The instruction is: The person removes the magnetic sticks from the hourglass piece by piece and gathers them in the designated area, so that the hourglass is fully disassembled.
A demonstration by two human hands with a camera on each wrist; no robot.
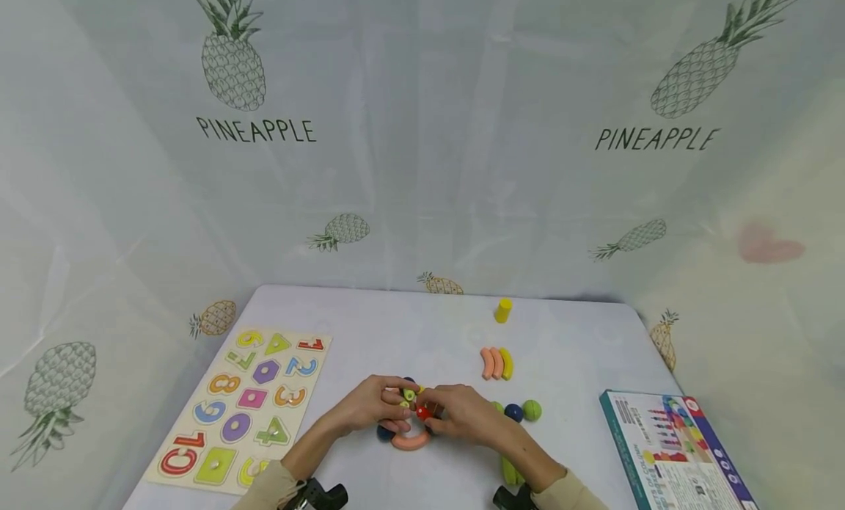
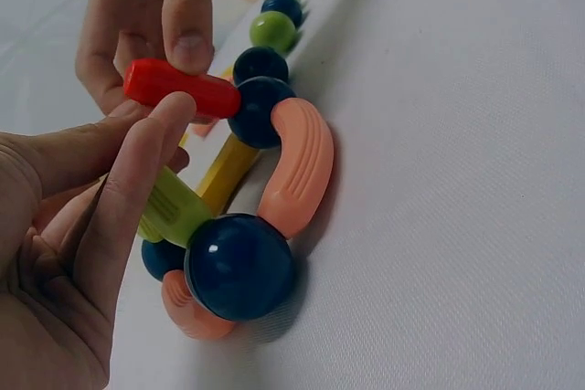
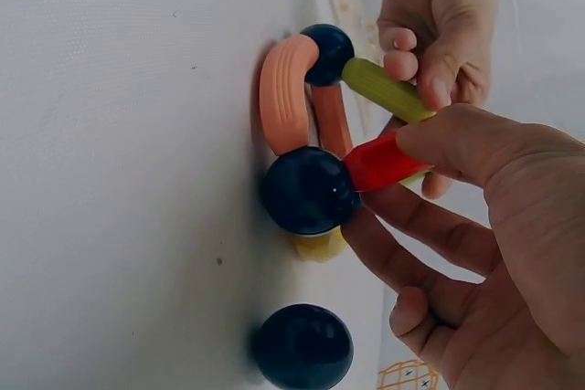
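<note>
My right hand pinches a red rod whose lower end touches a dark blue ball. With its thumb and fingers, my left hand holds a green rod joined to another blue ball. A curved orange piece lies on the table between these two balls. Behind it, a yellow rod and a second orange piece belong to the same ring of parts. Both rods lean upward from the ring, and their upper ends are partly hidden by fingers.
On the left lies a number-and-shape board; on the right, a box. Loose balls and green pieces are beside my right forearm. Farther back are curved orange and yellow pieces and a yellow cylinder.
</note>
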